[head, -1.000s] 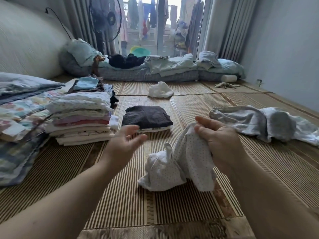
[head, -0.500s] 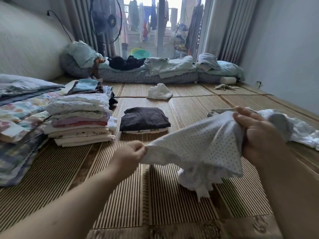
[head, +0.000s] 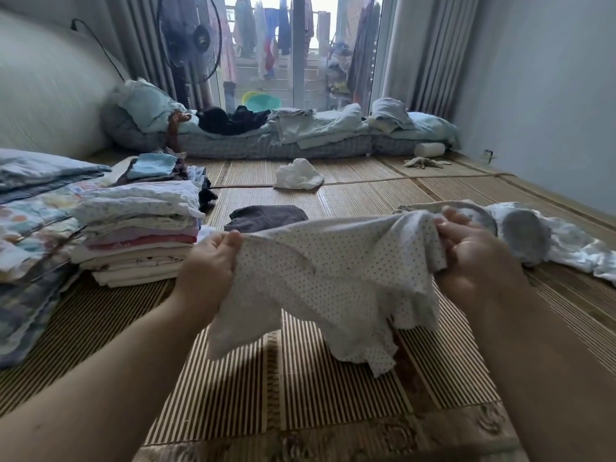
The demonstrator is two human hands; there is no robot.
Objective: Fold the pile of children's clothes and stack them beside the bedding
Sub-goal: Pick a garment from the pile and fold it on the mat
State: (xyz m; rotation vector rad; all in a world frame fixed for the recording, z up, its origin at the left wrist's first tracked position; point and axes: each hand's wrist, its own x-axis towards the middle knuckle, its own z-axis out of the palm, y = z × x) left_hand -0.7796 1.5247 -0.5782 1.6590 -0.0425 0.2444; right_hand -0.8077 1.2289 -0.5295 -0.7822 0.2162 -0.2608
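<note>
A white dotted child's garment [head: 333,278] is stretched in the air between my hands, its frilled lower part hanging down to the mat. My left hand [head: 208,265] pinches its left edge. My right hand [head: 473,255] grips its right edge. To the left stands a stack of folded clothes [head: 136,235], right beside the patterned bedding [head: 30,228]. A folded dark garment [head: 266,217] lies behind the stretched cloth, partly hidden. A loose grey-and-white garment [head: 546,238] lies on the mat at the right.
A crumpled white cloth [head: 298,175] lies farther back on the bamboo mat [head: 300,388]. A low mattress with bedding and clothes [head: 283,138] runs along the window. A standing fan [head: 190,38] is at the back left. A wall [head: 550,78] bounds the right.
My left hand has taken hold of the dotted garment's free edge, and both hands have lifted and spread it wide. It hung bunched from my right hand alone before.
</note>
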